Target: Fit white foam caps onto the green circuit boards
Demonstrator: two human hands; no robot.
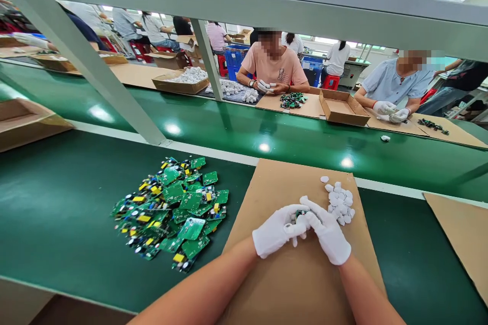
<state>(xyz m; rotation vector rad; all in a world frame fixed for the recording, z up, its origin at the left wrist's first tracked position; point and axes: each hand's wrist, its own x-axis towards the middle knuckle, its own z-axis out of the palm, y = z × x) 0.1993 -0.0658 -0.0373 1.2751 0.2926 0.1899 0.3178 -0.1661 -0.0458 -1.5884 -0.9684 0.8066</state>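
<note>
Nearest to us, our left hand (277, 231) and right hand (327, 233), both in white gloves, meet over the cardboard sheet (290, 284) on the green counter (57, 223). Together they close their grip on a small circuit board (301, 213), mostly hidden between the fingers. Just beside the right hand lies a heap of white caps (340, 202). Left of the sheet lies a pile of green boards (171, 210).
</note>
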